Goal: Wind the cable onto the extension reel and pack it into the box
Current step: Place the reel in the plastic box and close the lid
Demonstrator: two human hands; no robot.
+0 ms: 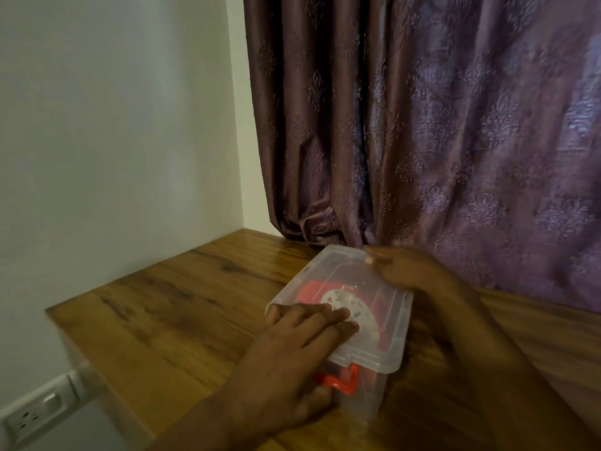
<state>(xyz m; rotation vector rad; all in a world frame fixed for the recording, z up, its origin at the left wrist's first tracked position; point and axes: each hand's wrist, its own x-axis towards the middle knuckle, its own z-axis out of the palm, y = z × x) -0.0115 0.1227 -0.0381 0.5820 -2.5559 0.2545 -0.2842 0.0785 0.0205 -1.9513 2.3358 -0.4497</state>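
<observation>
A clear plastic box [374,395] stands on the wooden table with its translucent lid [383,323] lying on top. Through the lid shows the red extension reel [309,292] with its white round centre. An orange latch [341,379] hangs at the box's near end. My left hand [292,349] lies flat on the near left part of the lid, fingers straight, thumb down beside the latch. My right hand [409,268] rests on the lid's far right edge, fingers bent over the rim. No loose cable is visible.
The wooden table [169,297] ends at a left edge near a white wall. A purple patterned curtain [422,125] hangs right behind the box. A wall socket [35,415] sits low at the left, below the table's level.
</observation>
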